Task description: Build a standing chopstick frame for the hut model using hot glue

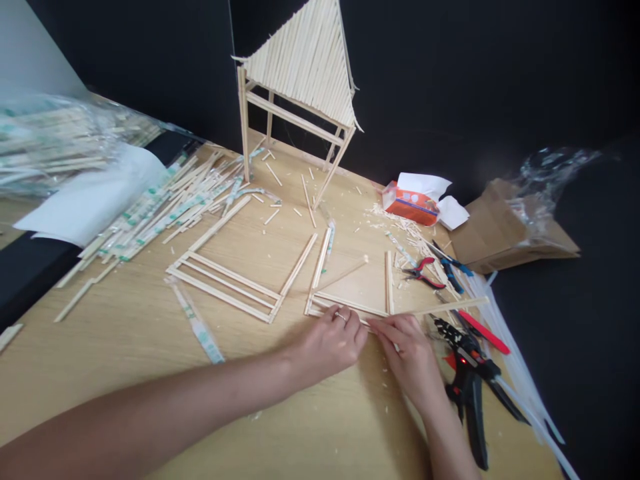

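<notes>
The small frame (353, 305) lies flat on the bench (320, 413), right of its middle, its open side toward the bench's far edge. Along its near side runs the near stick (365, 323), showing between my hands. My right hand (407, 343) has thumb and forefinger pinched on that stick; my left hand (337, 337), ringed, is curled over the frame's near side, and I cannot tell whether its fingers grip, as the knuckles hide them. A thin stick (343, 272) slants across the frame

Just left lies the large frame (220, 294), with a wrapper (200, 331) between it and my left forearm. Near the bench's far edge stands the model (305, 60) with its stick roof; left of it spreads the stick pile (165, 207), with paper (100, 193) and a bag (55, 140) beyond. Toward the right edge are red pliers (425, 270), blue pliers (453, 273), a black tool (475, 407) and clear rods (520, 373); by the far right corner, a tissue pack (413, 205) and a box (480, 230)
</notes>
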{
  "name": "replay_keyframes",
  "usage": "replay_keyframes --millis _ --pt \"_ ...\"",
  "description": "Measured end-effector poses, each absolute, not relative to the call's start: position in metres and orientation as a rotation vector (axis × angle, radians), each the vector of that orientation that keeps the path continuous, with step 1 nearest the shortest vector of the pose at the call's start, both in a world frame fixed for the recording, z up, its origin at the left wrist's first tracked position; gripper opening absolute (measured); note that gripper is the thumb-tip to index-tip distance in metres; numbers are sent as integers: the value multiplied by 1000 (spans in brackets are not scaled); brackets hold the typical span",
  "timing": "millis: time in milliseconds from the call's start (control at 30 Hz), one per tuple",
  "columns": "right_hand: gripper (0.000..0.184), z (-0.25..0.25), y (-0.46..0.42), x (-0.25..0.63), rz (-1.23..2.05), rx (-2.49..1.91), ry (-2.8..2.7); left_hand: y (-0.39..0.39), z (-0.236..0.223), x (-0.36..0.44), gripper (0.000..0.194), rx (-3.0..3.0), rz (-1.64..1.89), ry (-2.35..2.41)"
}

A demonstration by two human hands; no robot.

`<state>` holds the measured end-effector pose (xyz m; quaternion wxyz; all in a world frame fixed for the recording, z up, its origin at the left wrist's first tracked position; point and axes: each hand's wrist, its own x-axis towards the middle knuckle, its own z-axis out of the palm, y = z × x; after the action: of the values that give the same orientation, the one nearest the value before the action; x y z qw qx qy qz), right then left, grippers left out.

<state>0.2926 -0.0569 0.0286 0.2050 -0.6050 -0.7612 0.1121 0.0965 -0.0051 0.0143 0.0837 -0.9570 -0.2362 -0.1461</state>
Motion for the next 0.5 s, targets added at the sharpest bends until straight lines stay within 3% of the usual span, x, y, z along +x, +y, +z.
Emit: replay_keyframes --millis 500 --pt "21 25 -58 294 299 -1672 -2118 -10 13 97 22 -2855 -474 -748"
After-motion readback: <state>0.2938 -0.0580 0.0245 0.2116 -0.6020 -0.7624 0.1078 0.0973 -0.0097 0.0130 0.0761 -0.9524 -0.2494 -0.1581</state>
